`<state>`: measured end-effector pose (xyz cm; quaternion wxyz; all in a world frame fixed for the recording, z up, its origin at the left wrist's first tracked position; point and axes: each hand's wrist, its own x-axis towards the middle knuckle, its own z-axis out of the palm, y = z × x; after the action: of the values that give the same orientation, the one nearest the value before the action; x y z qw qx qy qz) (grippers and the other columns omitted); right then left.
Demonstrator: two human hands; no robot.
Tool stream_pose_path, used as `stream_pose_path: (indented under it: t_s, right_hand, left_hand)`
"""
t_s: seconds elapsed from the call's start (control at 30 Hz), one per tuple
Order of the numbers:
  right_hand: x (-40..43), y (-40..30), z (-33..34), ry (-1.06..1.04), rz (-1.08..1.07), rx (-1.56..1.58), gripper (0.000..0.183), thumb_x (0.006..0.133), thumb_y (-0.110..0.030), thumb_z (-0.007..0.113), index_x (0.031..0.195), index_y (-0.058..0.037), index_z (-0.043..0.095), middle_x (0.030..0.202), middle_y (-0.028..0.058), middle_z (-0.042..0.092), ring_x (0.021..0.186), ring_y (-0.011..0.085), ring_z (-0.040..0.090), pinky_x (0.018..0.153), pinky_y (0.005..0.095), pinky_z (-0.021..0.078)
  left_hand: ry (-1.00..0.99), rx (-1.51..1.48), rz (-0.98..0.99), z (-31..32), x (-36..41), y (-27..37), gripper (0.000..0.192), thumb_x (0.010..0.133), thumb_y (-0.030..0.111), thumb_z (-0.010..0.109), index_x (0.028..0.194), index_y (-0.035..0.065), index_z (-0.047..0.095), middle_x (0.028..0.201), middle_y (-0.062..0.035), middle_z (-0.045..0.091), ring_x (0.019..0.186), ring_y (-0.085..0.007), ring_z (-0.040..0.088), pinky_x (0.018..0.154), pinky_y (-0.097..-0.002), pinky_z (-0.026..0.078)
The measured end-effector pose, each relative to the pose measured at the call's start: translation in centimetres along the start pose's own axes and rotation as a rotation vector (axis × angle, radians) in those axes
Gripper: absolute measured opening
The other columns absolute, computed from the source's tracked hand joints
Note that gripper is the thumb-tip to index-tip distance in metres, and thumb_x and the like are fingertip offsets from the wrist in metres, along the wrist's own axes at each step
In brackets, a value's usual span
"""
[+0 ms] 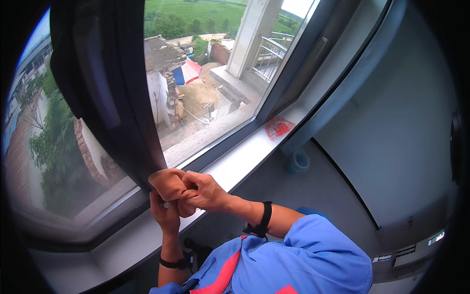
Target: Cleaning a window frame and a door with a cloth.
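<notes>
A folded brownish-orange cloth (168,185) is bunched between my two hands, above the white window sill and close to the dark window frame. My right hand (207,191) pinches the cloth from the right, with its fingers curled into the folds. From below, my left hand (165,215) grips the cloth's lower left side, and part of its fingers is hidden behind the fabric. A lower fold of the cloth hangs between the hands. Each wrist or forearm wears a black strap.
The white sill (235,161) runs diagonally beneath the window, bearing a flat red item (279,128) near the corner. Dark frame uprights (106,92) stand beside the glass (216,92). A pale blue bucket (299,161) stands on the floor by the wall (385,110).
</notes>
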<state>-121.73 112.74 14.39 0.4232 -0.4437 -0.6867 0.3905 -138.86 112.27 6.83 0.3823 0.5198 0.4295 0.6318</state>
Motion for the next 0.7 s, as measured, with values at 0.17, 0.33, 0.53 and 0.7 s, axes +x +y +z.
stream_pose_path:
  t_s: [0.17, 0.33, 0.53, 0.7]
  right_hand:
    - [-7.8, -0.6, -7.4, -0.093, 0.105, 0.179, 0.027, 0.086, -0.012, 0.081, 0.097, -0.0045, 0.058, 0.092, 0.0015, 0.061, 0.086, 0.0102, 0.057, 0.078, 0.0281, 0.05]
    - [-18.2, 0.0, -17.0, -0.079, 0.274, 0.4, 0.029, 0.087, -0.015, 0.083, 0.106, -0.004, 0.064, 0.101, 0.0035, 0.067, 0.095, 0.0111, 0.062, 0.083, 0.0303, 0.053]
    - [-29.9, 2.2, -27.0, 0.106, 0.389, 0.035, 0.038, 0.085, -0.022, 0.084, 0.112, -0.0031, 0.065, 0.101, 0.0089, 0.072, 0.09, 0.0174, 0.069, 0.082, 0.0343, 0.0576]
    - [-39.1, 3.9, -32.6, 0.348, 0.363, 0.145, 0.071, 0.082, -0.017, 0.088, 0.142, -0.005, 0.05, 0.125, 0.0143, 0.064, 0.098, 0.0191, 0.066, 0.086, 0.034, 0.0591]
  left_hand:
    - [-0.358, -0.417, -0.19, 6.0, -4.4, 1.4, 0.068, 0.09, 0.034, 0.083, 0.138, 0.0035, 0.045, 0.129, -0.0084, 0.057, 0.115, -0.0165, 0.059, 0.099, -0.0321, 0.05]
    - [-0.742, -0.746, -0.56, 15.0, -10.6, 5.4, 0.095, 0.087, 0.028, 0.081, 0.158, -0.0002, 0.025, 0.148, -0.0139, 0.05, 0.133, -0.0237, 0.056, 0.113, -0.0383, 0.045]
    - [-0.979, -0.574, -0.608, 26.4, -16.5, 7.2, 0.044, 0.099, 0.004, 0.064, 0.141, -0.0006, 0.05, 0.126, -0.0073, 0.066, 0.116, -0.0166, 0.065, 0.101, -0.0318, 0.053]
    - [-1.197, -0.448, -0.635, 35.2, -18.0, 8.7, 0.04, 0.1, 0.006, 0.066, 0.137, -0.0007, 0.052, 0.121, -0.0055, 0.066, 0.112, -0.014, 0.065, 0.098, -0.0311, 0.054]
